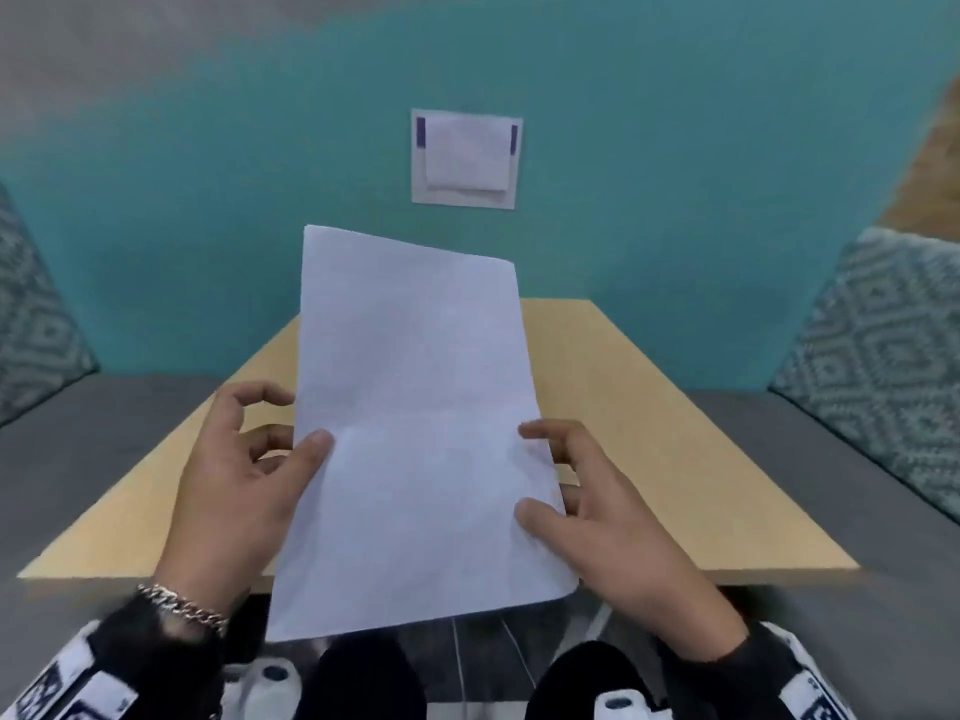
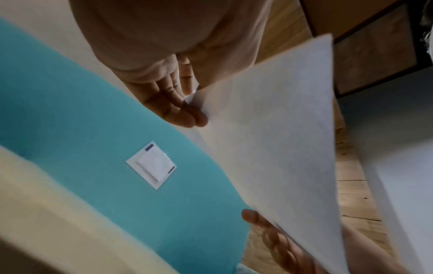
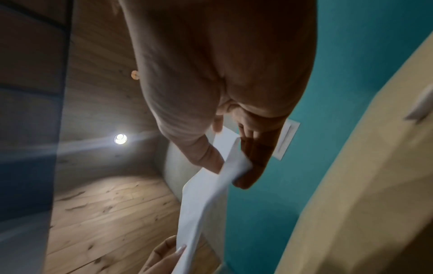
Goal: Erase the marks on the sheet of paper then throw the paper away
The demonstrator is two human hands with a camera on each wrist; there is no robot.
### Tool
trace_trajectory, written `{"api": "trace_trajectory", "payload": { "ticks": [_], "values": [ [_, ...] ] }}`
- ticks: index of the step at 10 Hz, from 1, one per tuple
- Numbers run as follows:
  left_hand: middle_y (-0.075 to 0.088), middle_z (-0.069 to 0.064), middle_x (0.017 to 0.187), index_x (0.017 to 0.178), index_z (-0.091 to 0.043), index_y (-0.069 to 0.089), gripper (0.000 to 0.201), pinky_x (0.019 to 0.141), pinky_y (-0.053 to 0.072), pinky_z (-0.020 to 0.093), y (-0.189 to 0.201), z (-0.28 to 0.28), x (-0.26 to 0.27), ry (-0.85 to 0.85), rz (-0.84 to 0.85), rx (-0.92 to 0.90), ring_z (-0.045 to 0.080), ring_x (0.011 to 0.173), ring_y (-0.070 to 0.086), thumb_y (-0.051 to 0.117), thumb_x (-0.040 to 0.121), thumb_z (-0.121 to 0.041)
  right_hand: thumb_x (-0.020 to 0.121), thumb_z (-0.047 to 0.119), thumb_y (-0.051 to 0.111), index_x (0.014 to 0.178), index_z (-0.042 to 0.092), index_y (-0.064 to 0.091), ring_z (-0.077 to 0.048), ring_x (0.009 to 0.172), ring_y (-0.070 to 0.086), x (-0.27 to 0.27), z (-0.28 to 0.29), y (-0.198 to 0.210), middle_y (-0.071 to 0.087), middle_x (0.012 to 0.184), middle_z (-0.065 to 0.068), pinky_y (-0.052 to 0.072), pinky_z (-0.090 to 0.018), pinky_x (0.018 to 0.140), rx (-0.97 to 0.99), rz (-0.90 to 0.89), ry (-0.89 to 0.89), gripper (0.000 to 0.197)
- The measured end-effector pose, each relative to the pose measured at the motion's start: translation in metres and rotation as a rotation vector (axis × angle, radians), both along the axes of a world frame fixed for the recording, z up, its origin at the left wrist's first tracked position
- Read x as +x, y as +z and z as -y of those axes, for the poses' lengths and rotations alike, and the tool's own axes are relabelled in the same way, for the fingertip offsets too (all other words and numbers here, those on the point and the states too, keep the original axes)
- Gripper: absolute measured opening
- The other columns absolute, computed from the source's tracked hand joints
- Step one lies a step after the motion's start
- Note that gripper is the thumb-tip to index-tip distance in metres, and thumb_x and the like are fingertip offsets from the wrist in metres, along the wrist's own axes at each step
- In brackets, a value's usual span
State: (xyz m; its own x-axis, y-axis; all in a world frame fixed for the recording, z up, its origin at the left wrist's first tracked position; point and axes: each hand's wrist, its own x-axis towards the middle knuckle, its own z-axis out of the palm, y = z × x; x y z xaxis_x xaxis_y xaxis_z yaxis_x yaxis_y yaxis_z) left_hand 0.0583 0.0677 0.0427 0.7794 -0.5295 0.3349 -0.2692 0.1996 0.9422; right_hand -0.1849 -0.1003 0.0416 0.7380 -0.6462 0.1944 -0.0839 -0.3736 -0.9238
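A white sheet of paper (image 1: pixel 415 418) is held upright in the air over the wooden table (image 1: pixel 649 459), tilted a little to the left. I see no marks on the side facing me. My left hand (image 1: pixel 249 459) pinches its left edge, thumb on the front and fingers behind. My right hand (image 1: pixel 597 501) pinches the right edge lower down. The left wrist view has the sheet (image 2: pixel 269 139) running from my left hand (image 2: pixel 187 107) to the right thumb. In the right wrist view the right hand (image 3: pixel 234 165) clamps the bent paper (image 3: pixel 206 204).
A teal wall stands behind the table with a white switch plate (image 1: pixel 465 158) on it. Patterned cushions lean at the left (image 1: pixel 31 324) and right (image 1: pixel 883 356) on a grey seat (image 1: pixel 104 433). My knees and shoes are below the table's near edge.
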Motion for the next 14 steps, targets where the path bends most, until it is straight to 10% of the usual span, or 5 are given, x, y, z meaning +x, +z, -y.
{"api": "trace_trajectory", "payload": {
  "ticks": [4,5,7,12,14],
  "values": [
    [0.067,-0.006,0.096,0.130,-0.044,0.064,0.054,0.055,0.043,0.015,-0.021,0.036,0.015,-0.261,0.404,0.630,0.007,0.057,0.059,0.075,0.088,-0.013,0.093,0.037,0.068,0.157,0.035,0.047,-0.002,0.130,0.059,0.005,0.037,-0.025,0.055,0.152,0.021,0.048,-0.037,0.116,-0.151,-0.326,-0.166,0.068],
    [0.054,-0.014,0.136,0.138,-0.035,0.064,0.054,0.067,0.042,0.008,-0.027,0.041,0.018,-0.262,0.506,0.759,0.003,0.074,0.065,0.074,0.089,-0.018,0.097,0.030,0.069,0.158,0.023,0.050,-0.012,0.132,0.056,0.013,0.039,-0.027,0.045,0.158,0.013,0.043,-0.030,0.115,-0.279,-0.482,-0.176,0.064],
    [0.050,-0.005,0.156,0.138,-0.031,0.069,0.044,0.108,0.039,0.023,-0.040,0.051,0.020,-0.273,0.668,0.949,0.014,0.136,0.054,0.067,0.094,-0.034,0.101,0.037,0.064,0.148,0.018,0.061,-0.015,0.146,0.044,0.020,0.045,-0.038,0.039,0.164,0.006,0.032,-0.020,0.102,-0.406,-0.669,-0.131,0.051],
    [0.049,-0.016,0.152,0.144,-0.044,0.058,0.058,0.107,0.038,0.038,-0.050,0.059,0.004,-0.226,0.810,1.167,0.019,0.124,0.043,0.041,0.091,-0.063,0.105,0.061,0.044,0.152,0.031,0.053,-0.022,0.146,0.030,0.017,0.040,-0.046,0.039,0.166,0.016,0.031,-0.038,0.117,-0.531,-0.828,-0.093,0.057],
    [0.059,-0.025,0.125,0.133,-0.043,0.066,0.054,0.096,0.043,0.025,-0.055,0.043,0.001,-0.241,0.626,0.816,0.001,0.109,0.051,0.048,0.089,-0.069,0.091,0.075,0.052,0.131,0.047,0.067,0.018,0.128,0.043,-0.002,0.032,-0.064,0.057,0.133,0.039,0.036,-0.004,0.105,-0.464,-0.329,-0.185,0.051]
  ]
}}
